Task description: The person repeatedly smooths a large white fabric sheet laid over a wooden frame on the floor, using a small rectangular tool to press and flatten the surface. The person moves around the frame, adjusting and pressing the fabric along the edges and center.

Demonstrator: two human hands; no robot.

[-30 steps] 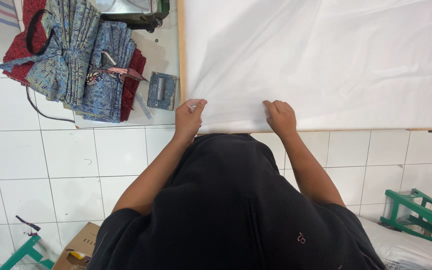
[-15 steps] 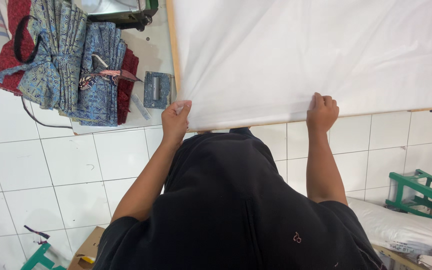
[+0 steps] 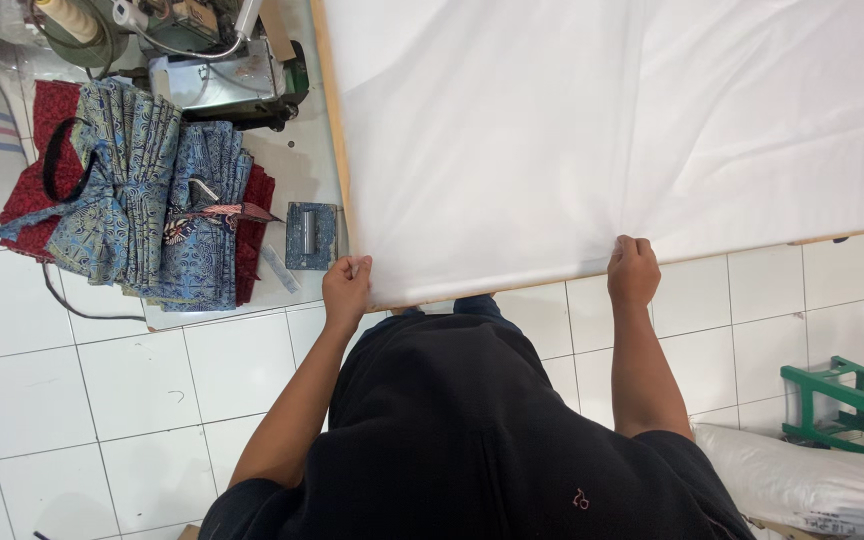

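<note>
A sheet of cloth point(image 3: 592, 130) is lying spread over the tabletop point(image 3: 340, 160), reaching its near edge. The left hand point(image 3: 346, 288) is gripping the cloth's near left corner, the right hand point(image 3: 634, 270) its near edge further right. Left of the tabletop, folded garments point(image 3: 142, 190) are sitting stacked before a sewing machine point(image 3: 217, 75). A stool point(image 3: 847, 405) is standing on the floor at the far right, behind a sack point(image 3: 802, 480)
</note>
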